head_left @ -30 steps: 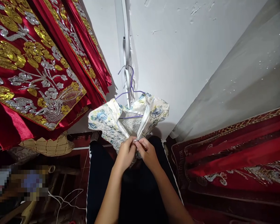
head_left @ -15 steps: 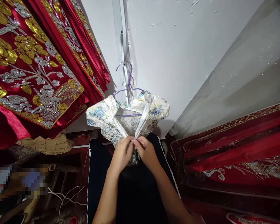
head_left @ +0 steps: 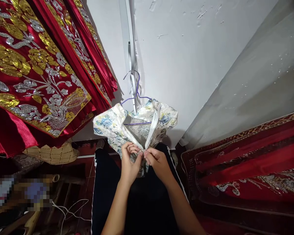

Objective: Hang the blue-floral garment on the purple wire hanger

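Observation:
A small white garment with a blue and yellow flower print [head_left: 107, 125] hangs on a purple wire hanger [head_left: 136, 94] against the white wall. Its white-edged opening gapes down to where my two hands meet. My left hand [head_left: 129, 163] pinches the left edge of the opening with curled fingers. Touching it, my right hand [head_left: 156, 160] pinches the right edge at the same spot. Whatever fastening sits between my fingertips is too small to make out. Below my forearms lies dark cloth with a white stripe [head_left: 98, 195].
Red satin garments with gold and silver embroidery [head_left: 36, 75] hang at the upper left. More red embroidered cloth [head_left: 247, 163] lies at the right, beside a grey sheet [head_left: 254, 85]. A straw-coloured item [head_left: 51, 153] and white cables [head_left: 68, 209] lie at the lower left.
My hands have stayed together at the bottom of the garment's opening; the left hand's fingers have curled tighter over the edge. The view shifted slightly up and back down.

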Demonstrator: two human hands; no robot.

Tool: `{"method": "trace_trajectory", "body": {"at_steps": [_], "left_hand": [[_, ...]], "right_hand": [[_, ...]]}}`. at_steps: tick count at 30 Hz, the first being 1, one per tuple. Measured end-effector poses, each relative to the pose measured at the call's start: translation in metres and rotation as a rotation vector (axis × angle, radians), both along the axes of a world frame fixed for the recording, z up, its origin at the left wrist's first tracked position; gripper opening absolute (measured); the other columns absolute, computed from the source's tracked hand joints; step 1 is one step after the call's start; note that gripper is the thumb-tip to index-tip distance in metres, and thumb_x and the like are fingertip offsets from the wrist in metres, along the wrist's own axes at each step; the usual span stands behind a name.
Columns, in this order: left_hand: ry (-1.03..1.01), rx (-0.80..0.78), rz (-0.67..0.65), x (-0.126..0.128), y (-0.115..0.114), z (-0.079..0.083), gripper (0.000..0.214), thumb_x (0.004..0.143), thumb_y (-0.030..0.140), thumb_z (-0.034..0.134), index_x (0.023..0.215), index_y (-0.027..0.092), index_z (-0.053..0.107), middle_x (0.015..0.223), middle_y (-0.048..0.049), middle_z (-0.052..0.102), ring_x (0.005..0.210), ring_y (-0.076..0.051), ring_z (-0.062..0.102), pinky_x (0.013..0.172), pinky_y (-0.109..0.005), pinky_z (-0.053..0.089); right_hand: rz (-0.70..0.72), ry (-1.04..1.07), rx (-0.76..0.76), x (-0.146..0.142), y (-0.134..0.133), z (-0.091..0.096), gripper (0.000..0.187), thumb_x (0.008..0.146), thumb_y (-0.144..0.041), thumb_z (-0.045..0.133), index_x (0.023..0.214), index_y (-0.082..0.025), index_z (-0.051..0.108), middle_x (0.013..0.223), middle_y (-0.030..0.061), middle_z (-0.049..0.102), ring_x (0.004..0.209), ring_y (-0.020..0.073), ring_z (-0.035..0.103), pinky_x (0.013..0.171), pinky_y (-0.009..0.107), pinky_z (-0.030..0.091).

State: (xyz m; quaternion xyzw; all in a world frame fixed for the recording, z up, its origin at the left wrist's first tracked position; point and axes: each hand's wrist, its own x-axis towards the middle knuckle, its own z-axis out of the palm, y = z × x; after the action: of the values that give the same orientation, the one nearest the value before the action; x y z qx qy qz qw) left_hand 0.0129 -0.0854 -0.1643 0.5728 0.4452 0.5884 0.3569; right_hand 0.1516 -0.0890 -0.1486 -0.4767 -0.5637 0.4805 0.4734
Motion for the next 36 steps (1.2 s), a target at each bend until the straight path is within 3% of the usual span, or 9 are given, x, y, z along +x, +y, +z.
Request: {"method": "trace_trajectory", "body": {"at_steps": [4, 9, 18, 20, 23, 26, 30, 33, 36], "left_hand": [[0.132, -0.088, -0.123, 0.002, 0.003, -0.003, 0.007, 0.094, 0.025, 0.058, 0.096, 0.021, 0.055, 0.088, -0.0021, 0.061, 0.087, -0.017, 0.061, 0.081, -0.028, 0.046], [0.192, -0.093, -0.114, 0.011, -0.006, 0.000, 0.012, 0.101, 0.029, 0.048, 0.094, 0.020, 0.051, 0.089, -0.0034, 0.060, 0.084, -0.018, 0.058, 0.079, -0.029, 0.044], [0.447, -0.128, -0.144, 0.013, 0.002, 0.010, 0.005, 0.097, 0.021, 0.044, 0.094, 0.021, 0.048, 0.089, -0.0044, 0.059, 0.078, -0.019, 0.059, 0.072, -0.031, 0.043], [0.523, -0.130, -0.182, 0.009, 0.007, 0.012, 0.005, 0.095, 0.018, 0.045, 0.093, 0.021, 0.048, 0.084, -0.0033, 0.058, 0.072, -0.019, 0.056, 0.065, -0.030, 0.040], [0.547, -0.145, -0.242, 0.006, 0.011, 0.019, 0.005, 0.095, 0.019, 0.047, 0.092, 0.021, 0.049, 0.079, -0.0016, 0.058, 0.067, -0.018, 0.056, 0.060, -0.028, 0.039], [0.395, -0.036, -0.240, 0.005, 0.019, 0.041, 0.006, 0.098, 0.021, 0.050, 0.104, 0.021, 0.052, 0.089, -0.0026, 0.063, 0.079, -0.017, 0.063, 0.072, -0.030, 0.047], [0.213, 0.309, -0.055, 0.005, 0.039, 0.092, 0.038, 0.101, 0.023, 0.052, 0.138, 0.023, 0.046, 0.102, -0.0059, 0.067, 0.093, -0.017, 0.065, 0.087, -0.032, 0.051], [0.293, 0.446, 0.016, 0.003, 0.055, 0.122, 0.022, 0.100, 0.024, 0.053, 0.120, 0.021, 0.063, 0.102, -0.0067, 0.070, 0.092, -0.017, 0.066, 0.084, -0.030, 0.052], [0.346, 0.562, 0.129, 0.002, 0.060, 0.131, 0.012, 0.097, 0.024, 0.059, 0.099, 0.018, 0.070, 0.092, -0.0043, 0.073, 0.082, -0.015, 0.068, 0.076, -0.026, 0.052]], "right_hand": [[0.119, -0.001, -0.090, 0.000, 0.000, -0.001, 0.034, 0.096, -0.035, 0.048, 0.067, -0.019, 0.056, 0.046, -0.0038, 0.050, 0.045, 0.0100, 0.040, 0.050, 0.025, 0.031], [0.198, 0.057, -0.158, 0.011, 0.011, 0.011, 0.033, 0.094, -0.038, 0.048, 0.070, -0.018, 0.058, 0.042, -0.0043, 0.053, 0.037, 0.0091, 0.038, 0.045, 0.022, 0.032], [-0.061, 0.253, 0.109, 0.011, 0.078, 0.128, 0.034, 0.091, -0.039, 0.056, 0.067, -0.016, 0.061, 0.041, -0.0014, 0.054, 0.035, 0.0062, 0.035, 0.039, 0.020, 0.025], [-0.071, 0.296, 0.151, 0.008, 0.083, 0.143, 0.033, 0.091, -0.037, 0.056, 0.066, -0.016, 0.060, 0.043, -0.0008, 0.055, 0.035, 0.0059, 0.035, 0.038, 0.020, 0.025], [-0.069, 0.307, 0.158, 0.005, 0.081, 0.142, 0.031, 0.091, -0.035, 0.056, 0.066, -0.017, 0.059, 0.043, -0.0007, 0.055, 0.036, 0.0063, 0.037, 0.038, 0.019, 0.026], [-0.060, 0.271, 0.111, 0.005, 0.075, 0.126, 0.030, 0.091, -0.033, 0.055, 0.065, -0.017, 0.058, 0.043, -0.0019, 0.054, 0.037, 0.0065, 0.037, 0.040, 0.019, 0.028], [0.002, 0.143, 0.139, 0.007, 0.065, 0.121, 0.028, 0.090, -0.029, 0.053, 0.066, -0.017, 0.060, 0.043, -0.0030, 0.055, 0.038, 0.0073, 0.042, 0.044, 0.019, 0.033], [0.025, 0.064, 0.234, 0.008, 0.058, 0.130, 0.026, 0.090, -0.029, 0.054, 0.068, -0.017, 0.061, 0.045, -0.0032, 0.056, 0.041, 0.0084, 0.046, 0.046, 0.021, 0.035], [-0.012, -0.004, 0.308, 0.003, 0.055, 0.132, 0.030, 0.093, -0.034, 0.054, 0.068, -0.018, 0.060, 0.045, -0.0034, 0.054, 0.041, 0.0090, 0.045, 0.046, 0.023, 0.035]]}}
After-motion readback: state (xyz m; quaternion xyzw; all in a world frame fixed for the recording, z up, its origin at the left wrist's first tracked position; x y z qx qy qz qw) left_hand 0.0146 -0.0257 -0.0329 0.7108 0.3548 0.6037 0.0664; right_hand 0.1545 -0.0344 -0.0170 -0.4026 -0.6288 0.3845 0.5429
